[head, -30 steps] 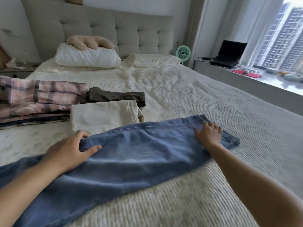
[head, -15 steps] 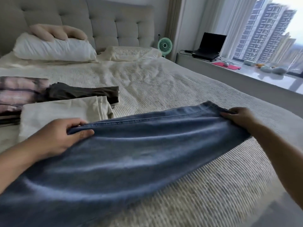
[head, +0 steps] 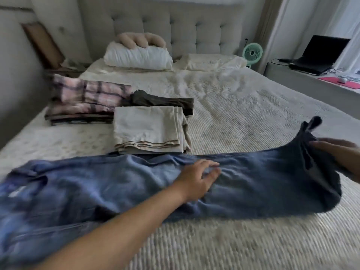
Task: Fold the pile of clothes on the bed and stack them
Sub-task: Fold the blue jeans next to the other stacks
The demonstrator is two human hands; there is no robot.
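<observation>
Across the lower half of the frame, blue jeans (head: 120, 184) are lying stretched left to right on the bed (head: 243, 106), waist end at lower left, leg ends at right. Denim is looking heavy and fairly stiff for cloth, not slippery, not fragile; likely holding a crease well but sagging under its own weight when lifted, so best taken at the hems and at the fold line, not mid-panel. Left hand (head: 196, 180) is resting on top of the jeans near centre frame, fingers loosely spread and only slightly bent, pressing the cloth down, not closing round anything. Right hand (head: 339, 152) at the right edge is partly cut off and blurred; it is holding the raised leg ends, the fabric bunching and lifting off the bed there, fingers seeming to be curled over the hem. Judging by this, a fold of the leg end over toward the middle is under way. Behind the jeans, left of centre, folded clothes are sitting already: a cream folded piece (head: 148, 129) just beyond the jeans, a dark olive piece (head: 165, 101) behind it, a pink plaid stack (head: 87, 98) at mid left. White pillow (head: 136, 57) is lying at upper centre by the headboard.
</observation>
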